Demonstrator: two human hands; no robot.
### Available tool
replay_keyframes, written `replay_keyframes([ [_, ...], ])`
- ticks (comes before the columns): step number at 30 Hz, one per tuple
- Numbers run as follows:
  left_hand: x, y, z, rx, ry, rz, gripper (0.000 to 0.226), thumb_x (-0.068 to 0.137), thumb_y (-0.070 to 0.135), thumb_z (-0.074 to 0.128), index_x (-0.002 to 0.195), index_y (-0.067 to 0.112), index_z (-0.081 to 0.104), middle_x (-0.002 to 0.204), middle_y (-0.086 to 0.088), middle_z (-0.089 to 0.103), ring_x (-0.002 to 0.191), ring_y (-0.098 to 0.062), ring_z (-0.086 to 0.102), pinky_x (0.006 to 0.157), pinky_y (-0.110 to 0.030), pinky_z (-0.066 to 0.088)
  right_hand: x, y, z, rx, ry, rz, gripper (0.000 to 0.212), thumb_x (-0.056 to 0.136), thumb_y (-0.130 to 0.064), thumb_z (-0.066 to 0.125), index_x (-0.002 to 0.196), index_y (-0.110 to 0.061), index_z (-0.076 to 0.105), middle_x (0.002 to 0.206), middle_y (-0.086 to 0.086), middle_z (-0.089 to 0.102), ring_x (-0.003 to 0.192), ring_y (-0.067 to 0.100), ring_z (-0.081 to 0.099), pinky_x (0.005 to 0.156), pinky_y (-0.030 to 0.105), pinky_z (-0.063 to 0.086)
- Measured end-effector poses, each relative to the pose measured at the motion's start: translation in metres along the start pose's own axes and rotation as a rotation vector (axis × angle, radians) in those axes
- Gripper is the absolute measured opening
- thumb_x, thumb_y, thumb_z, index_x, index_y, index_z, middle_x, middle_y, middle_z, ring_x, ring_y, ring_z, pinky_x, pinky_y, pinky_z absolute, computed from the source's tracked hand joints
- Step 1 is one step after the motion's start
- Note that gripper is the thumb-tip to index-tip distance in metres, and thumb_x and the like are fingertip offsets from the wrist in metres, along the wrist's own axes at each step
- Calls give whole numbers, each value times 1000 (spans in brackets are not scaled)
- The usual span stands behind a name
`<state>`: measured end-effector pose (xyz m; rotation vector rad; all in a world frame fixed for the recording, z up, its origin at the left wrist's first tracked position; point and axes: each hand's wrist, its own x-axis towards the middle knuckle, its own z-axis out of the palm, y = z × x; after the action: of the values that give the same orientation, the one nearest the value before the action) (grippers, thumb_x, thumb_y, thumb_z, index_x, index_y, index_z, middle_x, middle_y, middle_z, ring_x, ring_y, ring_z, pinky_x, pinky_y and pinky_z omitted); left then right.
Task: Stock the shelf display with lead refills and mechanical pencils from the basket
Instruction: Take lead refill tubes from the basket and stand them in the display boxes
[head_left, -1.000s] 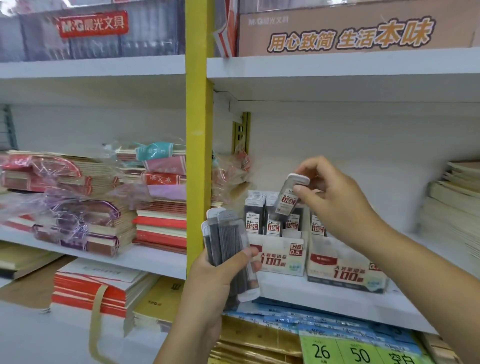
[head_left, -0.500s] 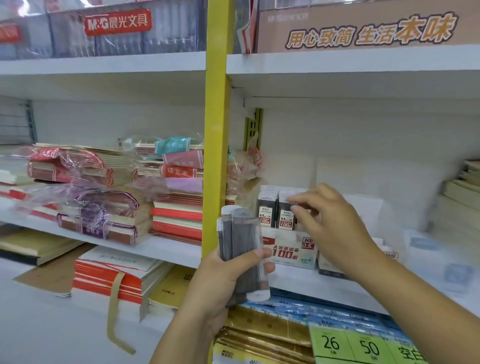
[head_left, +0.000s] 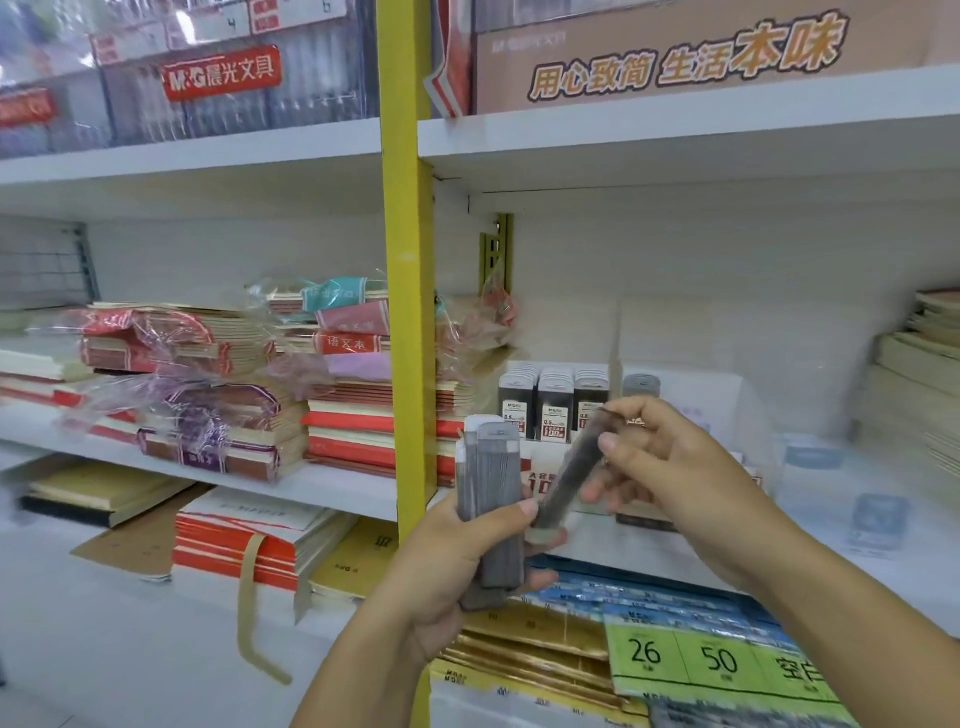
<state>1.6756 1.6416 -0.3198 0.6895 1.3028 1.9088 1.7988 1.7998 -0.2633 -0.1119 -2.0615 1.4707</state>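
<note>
My left hand (head_left: 452, 566) grips an upright bundle of grey lead refill cases (head_left: 493, 499) in front of the yellow shelf post. My right hand (head_left: 670, 467) pinches a single lead refill case (head_left: 571, 478), tilted, its lower end beside the bundle. Behind the hands, on the white shelf (head_left: 649, 551), stand rows of lead refill cases in a white display box (head_left: 556, 402). A second display box sits right of it, mostly hidden by my right hand. No basket or mechanical pencils are visible.
A yellow post (head_left: 408, 291) divides the shelving. Stacks of wrapped notebooks (head_left: 208, 384) fill the left shelf. More notebook stacks (head_left: 919, 374) sit at the far right. Blue packs and green price tags (head_left: 691, 660) lie on the shelf below.
My right hand has come back from the display box to the bundle and now holds a single refill case taken from it. The view shifted slightly left.
</note>
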Motion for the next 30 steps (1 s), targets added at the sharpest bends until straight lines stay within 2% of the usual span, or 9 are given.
replay_keyframes([
  [4,2,-4,3,-26,22,40,53,66,16,84,113,4,63,99,-15,77,94,-30,76,61,-35,61,-6,2,-5,60,-74,35,40,83,-45,65,101,-10,58,100,7,73,87,24,70,77,32,55],
  [7,5,-5,4,-3,151,142,52,67,17,84,115,7,67,89,-13,77,77,-20,70,57,-30,50,-10,6,-4,5,-63,84,12,90,-13,64,101,-11,66,104,1,74,93,19,71,83,31,56],
  [10,7,-5,5,34,269,253,29,84,10,77,110,16,67,78,-8,74,55,-10,62,46,-22,43,-12,8,-1,-94,-68,108,36,83,3,67,97,-30,71,108,-12,72,99,5,68,82,24,56],
  [13,6,-4,6,42,312,326,26,85,13,77,107,20,63,72,-6,73,60,-13,60,55,-29,43,-15,6,7,-239,-93,112,53,76,1,74,107,-41,65,113,-24,66,109,-4,60,92,25,50],
  [18,1,2,6,86,254,340,23,85,16,78,102,24,64,72,-5,73,62,-12,63,59,-31,47,-14,3,20,-218,-103,104,49,81,-5,71,111,-44,63,99,-21,69,83,7,72,71,32,61],
  [23,1,2,9,135,175,304,25,84,21,79,105,29,68,79,1,76,70,-7,71,62,-22,54,-12,2,25,-218,-256,85,74,88,-3,63,125,-63,42,107,-14,66,88,11,72,67,30,60],
  [25,4,1,10,107,174,297,28,85,18,78,110,26,68,94,2,79,85,-10,75,69,-24,58,-8,0,21,-211,-153,4,76,88,-1,63,117,-68,45,106,-22,67,88,4,71,63,23,58],
  [27,6,0,10,59,181,286,34,83,17,81,113,24,68,104,1,78,96,-15,75,74,-29,61,1,-9,11,-212,51,-146,62,87,-6,65,110,-62,50,101,-31,67,89,-6,67,59,14,54],
  [30,11,-2,5,-6,154,278,37,83,17,80,116,22,64,103,-3,78,95,-20,76,75,-35,63,23,-27,-6,-280,224,-317,44,88,-12,66,106,-50,53,99,-22,70,88,-5,66,63,8,51],
])
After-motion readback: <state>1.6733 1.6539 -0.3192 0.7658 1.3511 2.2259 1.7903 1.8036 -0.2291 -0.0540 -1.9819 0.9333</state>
